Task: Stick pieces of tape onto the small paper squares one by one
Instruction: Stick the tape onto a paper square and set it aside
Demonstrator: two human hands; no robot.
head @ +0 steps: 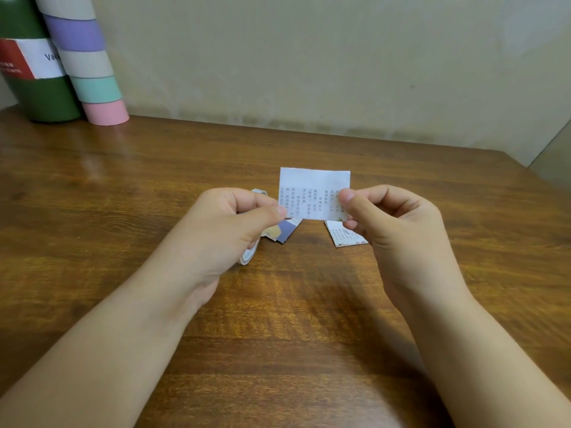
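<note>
At frame centre, we find our left hand (pixel 234 223) and right hand (pixel 392 220) each pinching one printed paper square (pixel 312 189), held above the table (pixel 123 186)

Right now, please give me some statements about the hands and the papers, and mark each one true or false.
1. Both hands pinch the printed paper piece. True.
2. The left hand lies flat on the wooden table. False: it is raised, its grip on the paper's left edge.
3. More paper pieces lie on the table beyond the hands. True.
4. The striped tube lies beside the right hand. False: it stands at the far left, next to the green bottle.
</note>
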